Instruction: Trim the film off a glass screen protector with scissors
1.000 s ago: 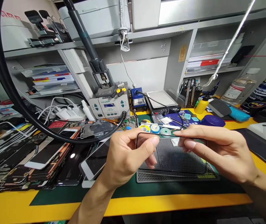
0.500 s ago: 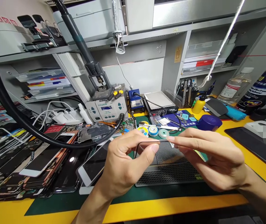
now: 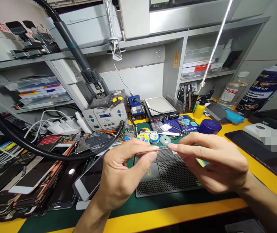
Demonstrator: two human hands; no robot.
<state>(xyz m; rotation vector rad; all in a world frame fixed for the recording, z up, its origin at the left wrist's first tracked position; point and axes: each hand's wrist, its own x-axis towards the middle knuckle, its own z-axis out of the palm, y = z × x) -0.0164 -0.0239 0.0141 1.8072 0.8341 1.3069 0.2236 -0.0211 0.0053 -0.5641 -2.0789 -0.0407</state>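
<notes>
My left hand [image 3: 126, 174] pinches a thin dark-edged sheet [image 3: 163, 148] between thumb and fingers. The sheet is seen nearly edge-on, so I cannot tell its exact kind. At its right end, the long fingers of my right hand [image 3: 213, 161] close on the edge; the thumb is mostly hidden behind them. A small white bit [image 3: 174, 152] shows just under the right fingertips. Below both hands lies a grey perforated plate [image 3: 162, 187], resting on a green mat [image 3: 133, 204].
Phones and phone parts [image 3: 41, 174] are piled at left. Behind stand a hot-air station [image 3: 105, 115], a blue soldering unit [image 3: 136, 106] and a flat heating plate [image 3: 161, 106]. Solder spools [image 3: 154, 138] sit beyond the hands. A can [image 3: 262, 87] and bottle [image 3: 234, 89] stand right.
The whole view has shifted, so the bench appears farther left and a little lower. The sheet has tilted slightly flatter to my eye. Both hands keep their hold.
</notes>
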